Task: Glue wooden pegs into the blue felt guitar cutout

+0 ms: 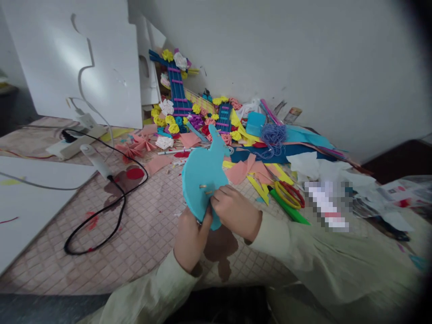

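A turquoise foam cut-out (204, 173), round with a narrow neck pointing up, is held upright over the floor. My left hand (191, 238) grips its lower edge from below, fingers closed on it. My right hand (234, 211) is closed on its right side, fingertips pinching near two small pale pegs that stick out of the foam face. Both sleeves are pale cream.
A heap of coloured paper, foam scraps, paper flowers and blue ladder-like pieces (177, 92) lies against the wall. Scissors with yellow and red handles (288, 193) lie to the right. A glue gun (96, 159) with a black cord and a power strip (72, 144) sit left, by white boards (91, 58).
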Available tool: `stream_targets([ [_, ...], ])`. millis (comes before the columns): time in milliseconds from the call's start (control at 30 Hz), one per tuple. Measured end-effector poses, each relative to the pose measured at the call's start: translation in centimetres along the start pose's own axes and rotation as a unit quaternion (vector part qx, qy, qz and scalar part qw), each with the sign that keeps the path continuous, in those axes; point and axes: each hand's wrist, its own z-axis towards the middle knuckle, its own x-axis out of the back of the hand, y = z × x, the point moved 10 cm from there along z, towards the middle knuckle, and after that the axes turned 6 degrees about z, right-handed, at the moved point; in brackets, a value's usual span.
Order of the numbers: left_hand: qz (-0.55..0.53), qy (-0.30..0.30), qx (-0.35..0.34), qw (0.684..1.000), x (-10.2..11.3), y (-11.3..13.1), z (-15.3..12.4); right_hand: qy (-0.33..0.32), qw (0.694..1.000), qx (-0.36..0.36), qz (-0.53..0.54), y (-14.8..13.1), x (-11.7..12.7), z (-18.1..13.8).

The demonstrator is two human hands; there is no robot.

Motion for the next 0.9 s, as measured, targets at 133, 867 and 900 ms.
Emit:
stream_targets([
  [133, -0.016, 0.002, 0.010, 1.000, 0.2, -0.6, -0.1, 0.004, 0.999, -0.035, 0.024, 1.3, 0.0, 0.3],
  [867, -0.016, 0.038, 0.013, 0.999, 0.5, -0.4, -0.3, 0.043, 0.995, -0.051, 0.071, 2.1, -0.3, -1.1],
  [900, -0.017, 0.039, 0.014, 0.999, 0.5, -0.6, -0.3, 0.047, 0.994, -0.057, 0.076, 2.2, -0.3, -1.0],
])
